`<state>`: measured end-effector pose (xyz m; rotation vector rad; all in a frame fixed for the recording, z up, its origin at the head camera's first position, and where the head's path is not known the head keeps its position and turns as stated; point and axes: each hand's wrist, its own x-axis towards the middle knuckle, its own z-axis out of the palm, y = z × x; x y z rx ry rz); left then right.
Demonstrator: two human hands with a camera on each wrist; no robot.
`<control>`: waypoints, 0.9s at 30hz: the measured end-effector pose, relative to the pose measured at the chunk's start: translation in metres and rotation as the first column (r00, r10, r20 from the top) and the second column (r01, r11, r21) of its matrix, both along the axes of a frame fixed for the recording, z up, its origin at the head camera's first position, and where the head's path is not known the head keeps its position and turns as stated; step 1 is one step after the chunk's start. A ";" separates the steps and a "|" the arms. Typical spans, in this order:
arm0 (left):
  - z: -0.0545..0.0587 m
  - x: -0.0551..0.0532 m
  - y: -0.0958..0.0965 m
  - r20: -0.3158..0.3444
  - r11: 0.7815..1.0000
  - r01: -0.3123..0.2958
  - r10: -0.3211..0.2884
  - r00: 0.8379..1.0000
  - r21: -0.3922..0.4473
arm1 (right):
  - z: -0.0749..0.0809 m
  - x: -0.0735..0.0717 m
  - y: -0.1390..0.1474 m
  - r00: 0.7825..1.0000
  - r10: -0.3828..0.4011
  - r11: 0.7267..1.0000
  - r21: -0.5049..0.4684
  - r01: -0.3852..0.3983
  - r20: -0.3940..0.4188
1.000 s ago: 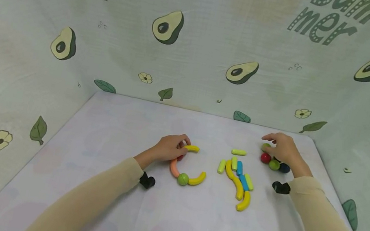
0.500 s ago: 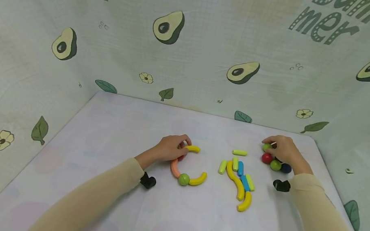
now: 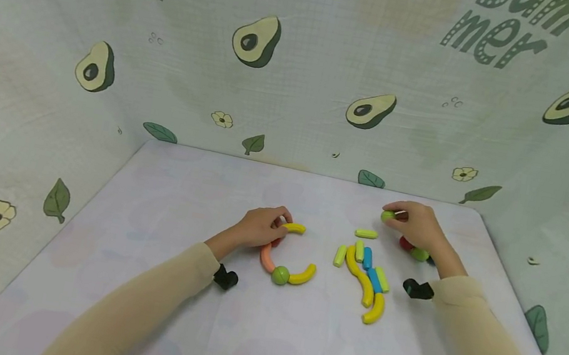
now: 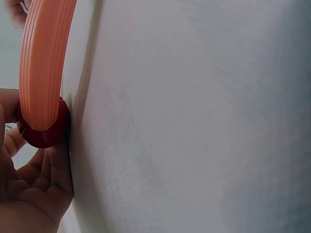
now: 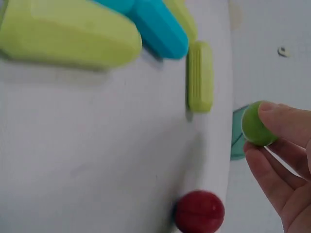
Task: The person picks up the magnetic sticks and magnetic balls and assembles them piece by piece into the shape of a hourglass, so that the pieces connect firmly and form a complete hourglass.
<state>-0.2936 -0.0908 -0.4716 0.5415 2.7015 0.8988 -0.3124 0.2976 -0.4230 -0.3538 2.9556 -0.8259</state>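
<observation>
My left hand (image 3: 260, 226) holds a red ball (image 4: 47, 138) between thumb and fingers, low against the white tabletop. The ball meets the end of an orange, ribbed, curved piece (image 4: 43, 63). In the head view, a curved yellow piece (image 3: 295, 228) extends from beside the fingertips. A green ball (image 3: 280, 275) and another curved yellow piece (image 3: 303, 274) continue the line below the orange one, forming a C shape. My right hand (image 3: 418, 224) pinches a light green ball (image 5: 255, 125) between thumb and fingertips, raised off the table in the right wrist view.
Right of the C lie blue pieces (image 3: 374, 280), light green bars (image 3: 366, 234) and curved yellow pieces (image 3: 374, 309). Beneath the right forearm are a red ball (image 5: 199, 212), a green ball (image 3: 420, 254) and a partly hidden dark one. Patterned cloth walls (image 3: 302, 79) surround the table.
My right hand has picked up the light green ball from the cluster of balls and carried it left and slightly up in the head view. The left hand stays put.
</observation>
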 end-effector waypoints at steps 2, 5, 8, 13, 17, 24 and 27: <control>0.001 0.000 0.000 -0.002 1.000 0.002 -0.002 1.000 0.000 | 0.000 0.006 -0.012 1.000 0.005 0.999 -0.036 -0.005 -0.004; 0.002 0.001 0.000 -0.003 1.000 0.003 -0.003 1.000 0.002 | -0.001 0.015 -0.030 1.000 0.021 0.996 -0.081 -0.022 -0.013; 0.003 0.002 0.001 -0.006 1.000 0.003 -0.003 1.000 0.001 | -0.004 0.024 -0.044 0.998 0.046 0.992 -0.118 -0.050 -0.037; 0.002 0.002 0.001 -0.003 1.000 -0.001 0.001 1.000 -0.001 | -0.009 0.038 -0.068 0.997 0.065 0.982 -0.177 -0.069 -0.031; 0.001 0.001 0.000 0.001 1.000 0.000 0.000 1.000 0.005 | -0.015 0.050 -0.088 0.998 0.067 0.974 -0.218 -0.069 -0.016; 0.002 0.001 0.000 0.008 1.000 -0.001 0.001 1.000 0.000 | -0.021 0.062 -0.112 0.998 0.061 0.958 -0.282 -0.058 0.002; 0.002 0.001 0.000 0.010 1.000 -0.003 0.003 1.000 -0.005 | -0.023 0.063 -0.119 0.999 0.048 0.955 -0.295 -0.041 0.016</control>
